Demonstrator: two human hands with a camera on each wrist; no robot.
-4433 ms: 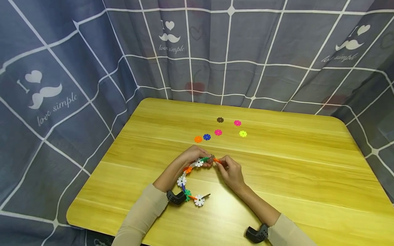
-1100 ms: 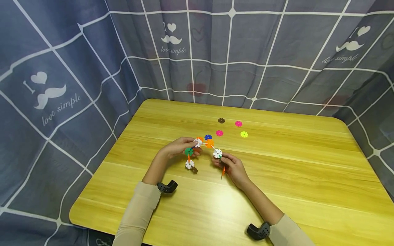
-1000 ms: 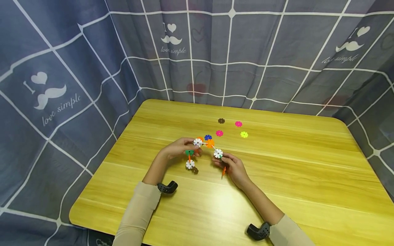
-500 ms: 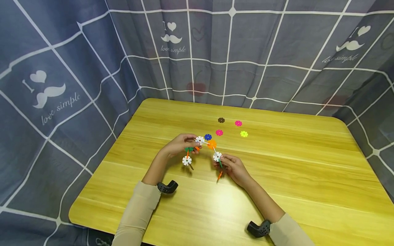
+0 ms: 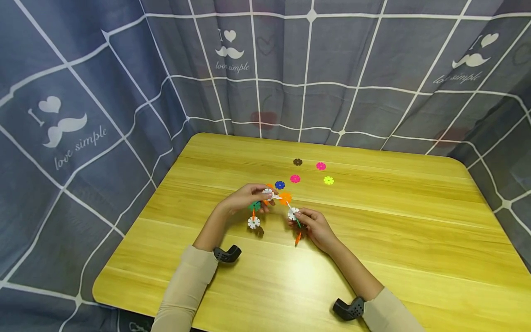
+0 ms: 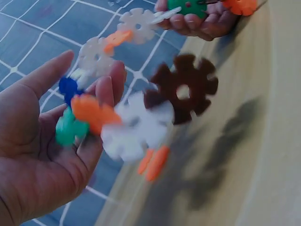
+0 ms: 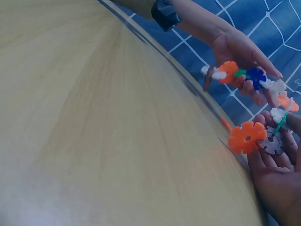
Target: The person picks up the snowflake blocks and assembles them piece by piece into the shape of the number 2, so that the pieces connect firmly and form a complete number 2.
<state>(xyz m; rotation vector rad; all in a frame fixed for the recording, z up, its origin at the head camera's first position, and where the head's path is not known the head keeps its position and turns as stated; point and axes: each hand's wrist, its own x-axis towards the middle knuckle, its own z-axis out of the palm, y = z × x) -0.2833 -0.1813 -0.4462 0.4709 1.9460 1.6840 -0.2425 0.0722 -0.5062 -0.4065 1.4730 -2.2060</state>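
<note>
A chain of slotted plastic snowflake discs, in white, orange, green, blue and brown, arches between both hands above the table. My left hand (image 5: 245, 198) holds it by a white disc (image 5: 267, 194) between thumb and fingers; a green disc (image 5: 255, 206), another white disc (image 5: 254, 222) and a brown disc (image 6: 186, 87) hang below that hand. An orange disc (image 5: 285, 198) forms the middle of the arch. On the other side, my right hand (image 5: 316, 227) pinches the chain near a white disc (image 5: 293, 213), with an orange end disc (image 7: 247, 137) hanging below. Fingers partly hide several discs.
Loose discs lie on the wooden table (image 5: 394, 221) beyond the hands: blue (image 5: 280, 185), two pink including one (image 5: 295, 178), brown (image 5: 297, 162) and yellow (image 5: 328, 180). A loose orange disc (image 5: 269, 186) is partly hidden. A patterned curtain (image 5: 282, 55) surrounds the far edges.
Earlier both hands met at the chain's orange end while the rest lay nearer the body. Now they are apart, with the chain spread between them. In the last half second it has only shifted slightly.
</note>
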